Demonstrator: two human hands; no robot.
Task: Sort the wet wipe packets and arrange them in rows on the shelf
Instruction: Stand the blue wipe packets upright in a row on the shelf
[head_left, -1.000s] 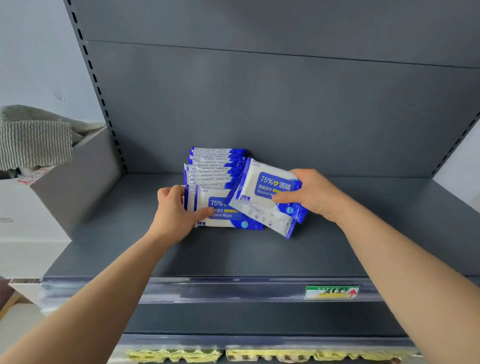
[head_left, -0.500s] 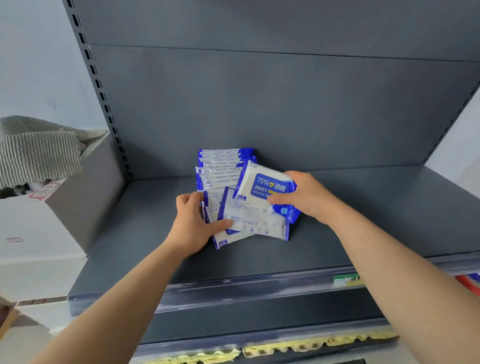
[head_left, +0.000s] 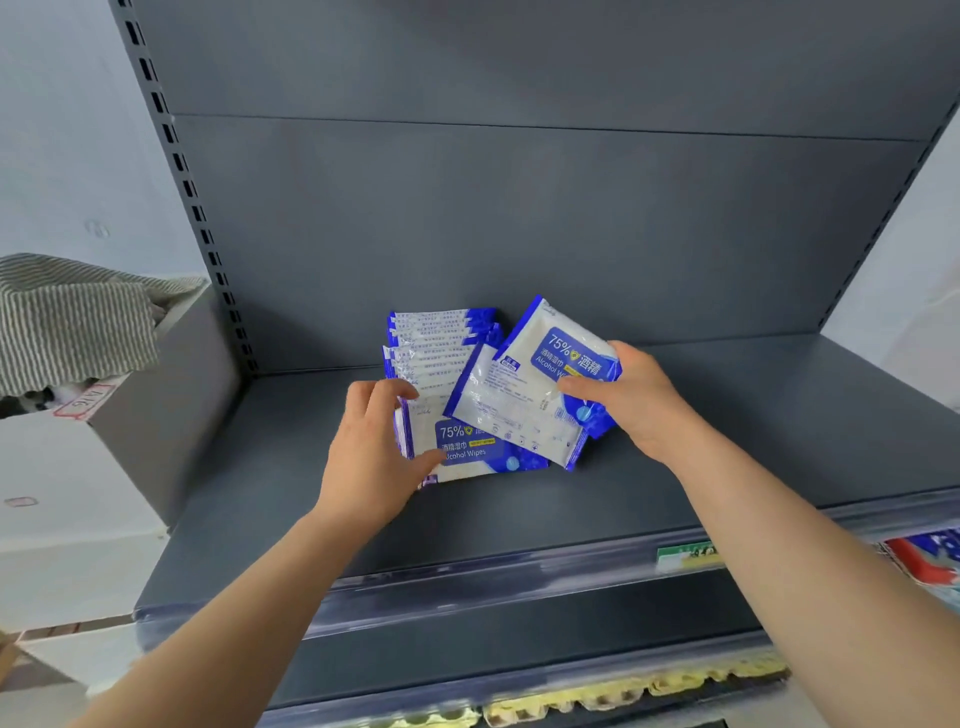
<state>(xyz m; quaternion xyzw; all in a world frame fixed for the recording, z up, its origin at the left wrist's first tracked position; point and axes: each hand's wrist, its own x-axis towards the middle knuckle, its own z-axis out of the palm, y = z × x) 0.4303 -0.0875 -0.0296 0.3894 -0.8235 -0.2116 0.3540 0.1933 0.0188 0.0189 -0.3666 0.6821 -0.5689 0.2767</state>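
On the grey shelf (head_left: 753, 415), the left grip (head_left: 371, 457) pinches the front packet (head_left: 467, 448) of a row of wet wipe packets (head_left: 434, 345) at the far middle. The right grip (head_left: 631, 402) clasps two packets (head_left: 519, 410), fanned and tilted, just right of the row and overlapping the front packet.

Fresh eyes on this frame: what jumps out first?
The blue-and-white wipe packets stand out against the dark grey shelf, lined up in a row near its middle. The left hand grips the front of that row, while the right hand holds loose packets tilted just right of it. A striped cloth drapes over a box at far left.
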